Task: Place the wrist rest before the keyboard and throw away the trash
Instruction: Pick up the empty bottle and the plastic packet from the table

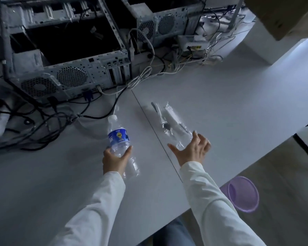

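Note:
My left hand [114,161] grips a clear plastic water bottle [118,135] with a blue label and white cap, lifted a little above the white desk [220,96]. To its right, a clear plastic wrapper [171,121] holding white disposable cutlery lies flat on the desk. My right hand [192,150] hovers at the wrapper's near end, fingers spread, fingertips at or just above the plastic. No keyboard or wrist rest appears in the head view.
Two open computer cases [69,75] stand at the back with a tangle of cables [34,125] spilling left. A purple bin [243,194] sits on the floor beyond the desk's right edge. A cardboard box [283,13] is at top right.

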{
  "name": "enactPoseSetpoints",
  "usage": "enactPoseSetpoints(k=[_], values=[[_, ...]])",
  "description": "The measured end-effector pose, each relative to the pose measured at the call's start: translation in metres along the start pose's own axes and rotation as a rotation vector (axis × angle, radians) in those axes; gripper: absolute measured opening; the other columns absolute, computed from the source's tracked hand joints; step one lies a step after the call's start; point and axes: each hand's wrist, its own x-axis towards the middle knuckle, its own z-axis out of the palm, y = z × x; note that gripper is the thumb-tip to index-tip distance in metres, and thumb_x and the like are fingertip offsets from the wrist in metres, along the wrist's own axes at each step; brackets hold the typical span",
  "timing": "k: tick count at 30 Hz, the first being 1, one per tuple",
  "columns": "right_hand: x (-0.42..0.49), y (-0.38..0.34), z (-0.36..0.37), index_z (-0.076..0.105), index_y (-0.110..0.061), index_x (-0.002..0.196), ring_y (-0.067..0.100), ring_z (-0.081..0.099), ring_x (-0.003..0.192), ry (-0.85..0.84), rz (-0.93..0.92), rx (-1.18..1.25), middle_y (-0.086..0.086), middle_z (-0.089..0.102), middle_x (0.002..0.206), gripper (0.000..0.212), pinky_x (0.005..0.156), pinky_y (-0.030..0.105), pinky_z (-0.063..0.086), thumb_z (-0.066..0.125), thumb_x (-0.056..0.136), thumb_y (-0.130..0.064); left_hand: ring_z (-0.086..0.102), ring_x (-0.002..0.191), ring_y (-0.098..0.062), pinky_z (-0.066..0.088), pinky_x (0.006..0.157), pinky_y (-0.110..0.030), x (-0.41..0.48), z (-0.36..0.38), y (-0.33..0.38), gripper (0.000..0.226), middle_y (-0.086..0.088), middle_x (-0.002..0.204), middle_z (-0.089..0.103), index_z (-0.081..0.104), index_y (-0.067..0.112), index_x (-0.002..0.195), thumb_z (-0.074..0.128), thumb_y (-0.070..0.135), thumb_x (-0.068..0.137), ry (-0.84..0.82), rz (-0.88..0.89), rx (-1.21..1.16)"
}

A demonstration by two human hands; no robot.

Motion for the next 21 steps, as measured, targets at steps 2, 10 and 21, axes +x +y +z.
enactPoseSetpoints(k=[2, 10, 21], values=[[0.021, -0.002, 0.002, 0.023, -0.015, 0.142, 0.031, 0.016, 0.137, -0.041, -0.057, -0.071, 0.013, 0.027, 0.146, 0.105, 0.109, 0.030, 0.000, 0.069, 0.059, -0.061, 0.062, 0.106, -0.033, 0.048, 0.094, -0.042, 0.003, 0.008, 0.001, 0.084, -0.015, 0.118, 0.064, 0.050, 0.008, 0.122, 0.072, 0.051, 0.053, 0.007, -0.025, 0.000], [0.072, -0.006, 0.010, 0.021, -0.013, 0.141, 0.032, 0.017, 0.136, -0.190, -0.185, -0.183, 0.014, 0.026, 0.144, 0.103, 0.114, 0.036, 0.008, 0.065, 0.062, -0.063, 0.056, 0.072, -0.021, 0.040, 0.062, -0.026, -0.001, 0.054, 0.011, 0.044, -0.015, 0.102, 0.063, 0.052, 0.005, 0.115, 0.069, 0.020, 0.077, 0.074, -0.075, -0.118], [0.083, -0.004, 0.021, 0.048, -0.017, 0.122, 0.027, 0.036, 0.120, -0.227, -0.244, -0.231, 0.008, 0.050, 0.123, 0.059, 0.097, 0.032, 0.029, 0.061, 0.075, -0.050, 0.053, 0.089, -0.022, 0.038, 0.041, -0.004, 0.004, 0.069, 0.023, 0.056, -0.006, 0.105, 0.055, 0.045, 0.003, 0.125, 0.070, 0.021, 0.077, 0.097, -0.073, -0.148]])
